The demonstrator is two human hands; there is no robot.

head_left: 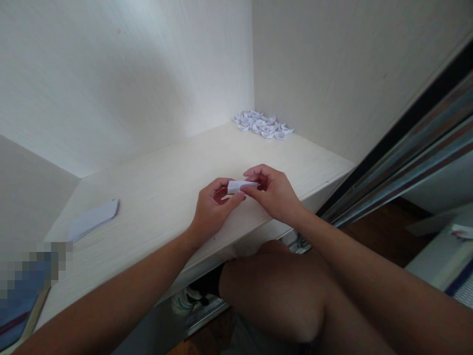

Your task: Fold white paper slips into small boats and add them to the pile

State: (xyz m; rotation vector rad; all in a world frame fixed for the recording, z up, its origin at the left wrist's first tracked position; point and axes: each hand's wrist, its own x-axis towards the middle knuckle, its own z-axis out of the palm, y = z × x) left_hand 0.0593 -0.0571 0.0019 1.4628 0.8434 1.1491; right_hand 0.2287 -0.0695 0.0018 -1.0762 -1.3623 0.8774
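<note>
A small folded piece of white paper (236,187) is held between my two hands, above the front part of the white shelf (155,197). My left hand (212,204) has its fingers behind the paper's left end and its thumb along the lower edge. Thumb and fingers of my right hand (271,192) pinch the right end, which looks tapered. Some of the fingertips are hidden behind the paper. In the far corner lies a pile of small folded white paper pieces (262,125), apart from my hands.
A stack of white paper sheets (94,219) lies at the left of the shelf. A blurred-out, pixelated object (25,291) is at the lower left. White panels rise behind and at the right, beside a metal door track (399,153). My bent leg (273,296) is below the shelf edge.
</note>
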